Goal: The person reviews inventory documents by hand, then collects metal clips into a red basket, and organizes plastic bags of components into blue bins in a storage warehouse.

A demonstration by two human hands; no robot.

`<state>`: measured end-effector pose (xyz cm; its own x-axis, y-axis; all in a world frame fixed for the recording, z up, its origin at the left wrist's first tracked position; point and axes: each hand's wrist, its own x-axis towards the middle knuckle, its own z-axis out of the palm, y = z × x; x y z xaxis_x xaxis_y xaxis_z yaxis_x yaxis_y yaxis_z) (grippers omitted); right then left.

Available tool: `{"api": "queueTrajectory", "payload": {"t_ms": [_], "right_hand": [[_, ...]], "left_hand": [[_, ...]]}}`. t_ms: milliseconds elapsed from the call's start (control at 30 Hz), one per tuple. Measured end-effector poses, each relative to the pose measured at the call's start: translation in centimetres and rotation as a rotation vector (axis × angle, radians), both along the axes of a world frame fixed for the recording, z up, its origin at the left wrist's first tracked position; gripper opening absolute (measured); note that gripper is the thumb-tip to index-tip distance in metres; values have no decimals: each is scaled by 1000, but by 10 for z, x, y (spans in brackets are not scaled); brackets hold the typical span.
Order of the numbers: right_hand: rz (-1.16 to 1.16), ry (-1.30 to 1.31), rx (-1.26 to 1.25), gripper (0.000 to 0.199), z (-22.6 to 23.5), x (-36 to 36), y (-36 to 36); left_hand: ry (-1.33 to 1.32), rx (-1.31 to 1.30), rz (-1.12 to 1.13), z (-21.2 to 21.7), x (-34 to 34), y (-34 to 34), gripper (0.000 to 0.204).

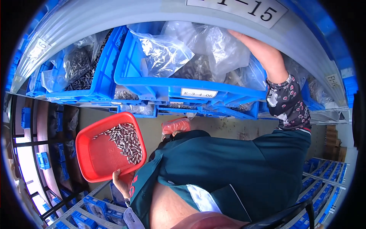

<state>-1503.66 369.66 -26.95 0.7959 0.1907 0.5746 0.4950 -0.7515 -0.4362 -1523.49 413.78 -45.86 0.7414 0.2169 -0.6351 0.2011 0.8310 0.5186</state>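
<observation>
My left hand (121,184) grips the rim of a red plastic basket (88,154), which is tilted. Many small silvery metal pins (127,143) lie heaped along the basket's right side. My right arm, in a flowered dark sleeve, reaches up into a large blue bin (152,81) on the shelf. Only part of my right hand (237,35) shows, at the back of the bin beside a clear plastic bag (225,51); its fingers are hidden. Another clear bag (166,55) bulges over the bin's front left, and loose grey parts (196,68) show between the bags.
A grey shelf beam (152,11) curves just above the bin. Left of it stands another blue bin (91,92) with dark metal parts. A second red container (183,125) is lower down, near my body. Racks of small blue bins (324,187) stand at the lower right.
</observation>
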Motion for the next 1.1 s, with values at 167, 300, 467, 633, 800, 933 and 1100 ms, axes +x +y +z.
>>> {"api": "queueTrajectory", "payload": {"t_ms": [167,300,467,633,800,933,1100], "right_hand": [[-10,616,-43,28,9,-19,42],[217,-69,-315,19,5,-37,90],[531,-91,-386,18,-2,-29,126],[498,271,-21,22,17,6,67],[76,259,-591,14,16,-9,40],[-80,480,-899,18,18,-12,29],[159,434,-449,26,-25,35,19]], "left_hand": [[11,49,-18,-12,4,8,34],[-39,18,-55,-28,7,24,33],[-54,-43,-103,-14,20,22,32],[-50,38,-53,2,23,15,29],[-27,9,-63,-5,28,22,25],[-28,21,-49,0,16,23,25],[-39,27,-49,2,25,21,29]]}}
